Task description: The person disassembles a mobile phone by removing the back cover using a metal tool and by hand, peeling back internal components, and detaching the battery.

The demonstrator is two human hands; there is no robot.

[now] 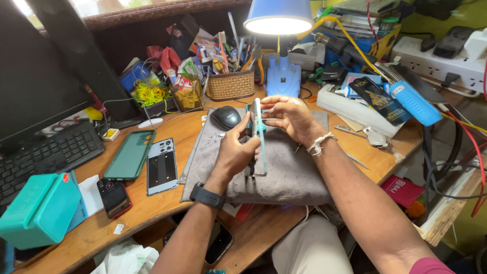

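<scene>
**Holding a phone on edge over the grey mat**

Gripping a slim phone [258, 137] between them, both hands work above a grey mat [284, 172] on the wooden desk [152, 203]. The phone stands on its long edge, its pale side turned to the camera. The left hand [234, 152], with a black watch [207, 196] on its wrist, is closed round the near half of the phone, fingers curled on its side. The right hand [290, 115], a white thread [320, 144] tied at the wrist, pinches the far end with thumb and fingers.

A black mouse [225, 117] lies just beyond the hands at the mat's far corner. Left of the mat lie a back cover [162, 166] with camera holes, a green case [130, 155] and a small dark phone [114, 198] with a red rim. A teal box [38, 209] sits at the near left edge, a keyboard [48, 155] behind it. A lit blue lamp [279, 19] hangs over a woven basket [231, 84] of tools. Tweezers [350, 132] lie right of the mat.
</scene>
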